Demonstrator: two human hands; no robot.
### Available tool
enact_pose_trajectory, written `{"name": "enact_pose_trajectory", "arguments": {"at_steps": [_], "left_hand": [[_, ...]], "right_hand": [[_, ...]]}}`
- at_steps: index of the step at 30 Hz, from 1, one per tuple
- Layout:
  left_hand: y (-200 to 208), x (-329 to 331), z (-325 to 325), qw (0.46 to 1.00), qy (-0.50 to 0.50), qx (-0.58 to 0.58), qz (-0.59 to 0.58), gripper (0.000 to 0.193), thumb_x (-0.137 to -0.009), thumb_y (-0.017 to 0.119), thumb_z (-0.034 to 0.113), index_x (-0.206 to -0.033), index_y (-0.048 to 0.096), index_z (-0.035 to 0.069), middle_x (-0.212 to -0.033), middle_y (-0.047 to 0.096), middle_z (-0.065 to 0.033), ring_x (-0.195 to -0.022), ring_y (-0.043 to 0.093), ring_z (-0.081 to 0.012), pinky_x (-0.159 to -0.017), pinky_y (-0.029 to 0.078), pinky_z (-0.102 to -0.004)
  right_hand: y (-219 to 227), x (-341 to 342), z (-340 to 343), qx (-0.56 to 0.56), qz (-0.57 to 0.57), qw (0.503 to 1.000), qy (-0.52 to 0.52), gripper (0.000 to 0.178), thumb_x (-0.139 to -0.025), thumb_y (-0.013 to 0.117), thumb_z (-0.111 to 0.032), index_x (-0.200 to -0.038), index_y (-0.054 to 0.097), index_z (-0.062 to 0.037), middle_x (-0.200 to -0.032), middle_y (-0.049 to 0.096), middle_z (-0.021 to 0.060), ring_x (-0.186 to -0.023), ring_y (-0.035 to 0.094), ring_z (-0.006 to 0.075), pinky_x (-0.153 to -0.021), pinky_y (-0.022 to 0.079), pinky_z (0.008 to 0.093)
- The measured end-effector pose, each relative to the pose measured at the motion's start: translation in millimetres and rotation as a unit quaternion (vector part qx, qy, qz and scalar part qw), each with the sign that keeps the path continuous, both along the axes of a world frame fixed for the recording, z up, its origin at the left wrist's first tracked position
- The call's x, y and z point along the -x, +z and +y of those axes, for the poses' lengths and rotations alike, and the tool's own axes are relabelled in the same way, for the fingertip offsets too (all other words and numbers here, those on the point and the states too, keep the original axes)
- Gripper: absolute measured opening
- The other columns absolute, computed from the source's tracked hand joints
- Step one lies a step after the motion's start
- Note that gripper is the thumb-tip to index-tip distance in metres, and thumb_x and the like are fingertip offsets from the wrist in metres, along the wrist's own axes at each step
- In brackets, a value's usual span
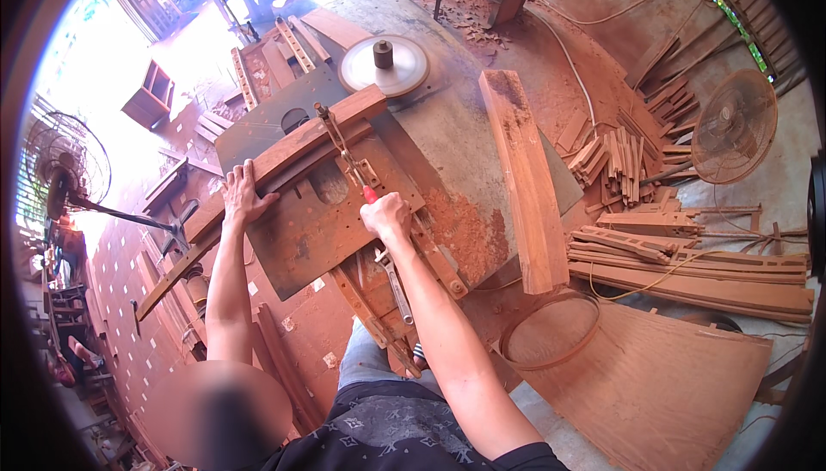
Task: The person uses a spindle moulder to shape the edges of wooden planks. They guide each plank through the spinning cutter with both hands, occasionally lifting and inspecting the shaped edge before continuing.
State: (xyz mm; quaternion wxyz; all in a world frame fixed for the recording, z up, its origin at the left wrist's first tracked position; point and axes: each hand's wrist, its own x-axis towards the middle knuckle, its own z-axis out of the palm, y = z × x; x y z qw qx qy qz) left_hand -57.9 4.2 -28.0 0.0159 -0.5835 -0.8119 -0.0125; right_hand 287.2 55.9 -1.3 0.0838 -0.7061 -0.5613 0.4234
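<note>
My left hand (245, 196) lies over a long wooden bar (301, 142), fingers across its top and thumb on the near side. My right hand (387, 217) is closed round the red handle (370, 194) of a metal toggle clamp (340, 140), whose far end reaches the bar. The clamp is mounted on a wooden jig board (323, 221) with metal fittings. At its far end the bar comes close to a round pale disc (400, 78) on a dark upright spindle (383, 54); whether they touch I cannot tell. Below my right hand sits a wrench-like metal tool (394, 286).
A thick timber beam (527, 187) stands along the right side of the metal table (447, 118). Reddish sawdust (465, 234) covers part of the tabletop. Stacked wood pieces (688, 273) and a standing fan (734, 127) are at the right. Another fan (64, 166) stands at the left.
</note>
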Motion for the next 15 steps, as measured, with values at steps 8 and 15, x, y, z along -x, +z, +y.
{"name": "enact_pose_trajectory", "arguments": {"at_steps": [8, 15], "left_hand": [[0.5, 1.5, 2.6, 1.0, 0.003, 0.009, -0.003, 0.117, -0.069, 0.089, 0.058, -0.159, 0.035, 0.005, -0.143, 0.049, -0.0179, -0.135, 0.047, -0.0389, -0.113, 0.034, -0.0622], [-1.4, 3.2, 3.1, 1.0, 0.001, 0.006, -0.004, 0.119, -0.069, 0.088, 0.06, -0.16, 0.034, 0.005, -0.144, 0.049, -0.0177, -0.135, 0.047, -0.039, -0.113, 0.034, -0.0627]], "right_hand": [[-2.4, 0.6, 1.9, 0.006, 0.009, 1.0, -0.001, 0.055, -0.096, 0.067, -0.048, -0.096, 0.078, 0.0066, -0.106, 0.075, 0.0341, -0.106, 0.075, 0.0456, -0.09, 0.06, 0.0501], [-3.5, 1.2, 4.0, 0.018, 0.013, 1.0, -0.002, 0.056, -0.097, 0.067, -0.049, -0.098, 0.078, 0.0059, -0.107, 0.075, 0.0335, -0.107, 0.075, 0.0454, -0.091, 0.06, 0.0504]]}}
